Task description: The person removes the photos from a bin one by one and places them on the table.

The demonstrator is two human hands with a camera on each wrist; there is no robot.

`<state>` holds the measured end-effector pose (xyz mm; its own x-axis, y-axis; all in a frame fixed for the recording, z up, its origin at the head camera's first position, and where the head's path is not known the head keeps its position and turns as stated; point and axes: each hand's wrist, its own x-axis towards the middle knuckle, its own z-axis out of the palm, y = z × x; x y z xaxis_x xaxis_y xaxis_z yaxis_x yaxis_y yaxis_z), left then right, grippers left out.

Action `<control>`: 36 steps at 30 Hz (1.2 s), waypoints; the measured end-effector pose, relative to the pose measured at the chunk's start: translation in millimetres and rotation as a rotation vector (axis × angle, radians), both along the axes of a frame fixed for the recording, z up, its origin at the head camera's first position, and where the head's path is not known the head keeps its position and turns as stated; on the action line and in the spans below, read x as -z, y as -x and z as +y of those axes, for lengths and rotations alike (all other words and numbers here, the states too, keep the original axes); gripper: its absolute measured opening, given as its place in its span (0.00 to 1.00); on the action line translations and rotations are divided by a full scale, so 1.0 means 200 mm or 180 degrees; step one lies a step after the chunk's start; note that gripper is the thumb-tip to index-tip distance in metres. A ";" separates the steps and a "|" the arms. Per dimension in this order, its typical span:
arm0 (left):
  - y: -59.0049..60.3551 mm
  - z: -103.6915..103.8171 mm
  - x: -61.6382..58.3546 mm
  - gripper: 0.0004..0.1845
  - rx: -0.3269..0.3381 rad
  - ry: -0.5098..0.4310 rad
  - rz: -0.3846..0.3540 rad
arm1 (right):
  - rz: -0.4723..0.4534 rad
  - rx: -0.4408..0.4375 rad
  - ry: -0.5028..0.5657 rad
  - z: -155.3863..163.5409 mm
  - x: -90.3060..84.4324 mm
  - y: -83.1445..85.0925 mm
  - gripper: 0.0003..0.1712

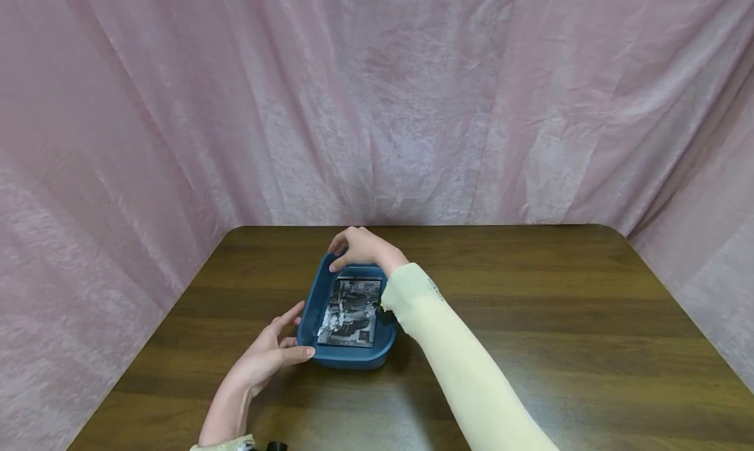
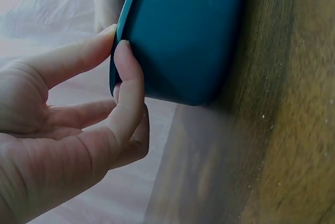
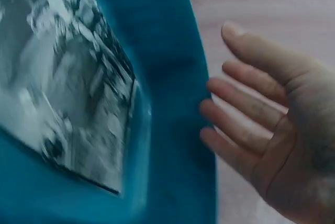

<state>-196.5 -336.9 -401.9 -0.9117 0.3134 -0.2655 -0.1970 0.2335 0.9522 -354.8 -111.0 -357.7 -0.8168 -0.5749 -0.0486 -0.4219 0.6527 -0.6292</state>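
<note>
A blue plastic tub [image 1: 353, 357] stands on the wooden table, left of its middle. Inside it lies a black-and-white photo print [image 1: 350, 313], flat on the bottom. My left hand [image 1: 271, 349] pinches the tub's rim at the near left corner; the left wrist view shows thumb and fingers on either side of the lip. At the far left corner, my right hand [image 1: 365, 247] reaches over the rim. Up close in the right wrist view, the right hand [image 3: 309, 145] has loosely extended fingers, fingertips right at the tub's edge and thumb spread apart.
The brown wooden table [image 1: 559, 326] stretches away to the right of the tub. A pink velvet curtain [image 1: 412, 110] hangs behind it and along both sides. My right sleeve [image 1: 465, 366] crosses over the tub's right side and hides part of it.
</note>
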 end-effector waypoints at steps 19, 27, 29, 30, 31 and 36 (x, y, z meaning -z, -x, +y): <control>-0.06 -0.05 0.01 0.50 0.0086 -0.0137 -0.0014 | -0.0358 -0.0018 -0.1274 -0.06 0.19 -0.14 0.51; -0.05 -0.04 0.01 0.50 0.0032 -0.0198 -0.0055 | -0.0203 0.0144 -0.1260 -0.06 0.21 -0.13 0.49; -0.05 -0.04 0.01 0.50 0.0015 -0.0197 -0.0068 | -0.0194 0.0179 -0.1263 -0.06 0.21 -0.13 0.49; -0.05 -0.04 0.02 0.49 0.0007 -0.0189 -0.0072 | -0.0185 0.0189 -0.1269 -0.06 0.21 -0.13 0.50; -0.05 -0.04 0.02 0.49 -0.0002 -0.0171 -0.0073 | -0.0178 0.0194 -0.1275 -0.06 0.21 -0.13 0.49; -0.07 -0.04 0.02 0.49 -0.0028 -0.0122 -0.0097 | -0.0095 0.0162 -0.1328 -0.08 0.22 -0.13 0.48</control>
<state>-183.2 -345.5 -405.5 -0.9062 0.3159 -0.2811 -0.2278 0.1952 0.9539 -328.0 -127.6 -402.3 -0.8383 -0.4598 -0.2930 -0.3682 0.8737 -0.3179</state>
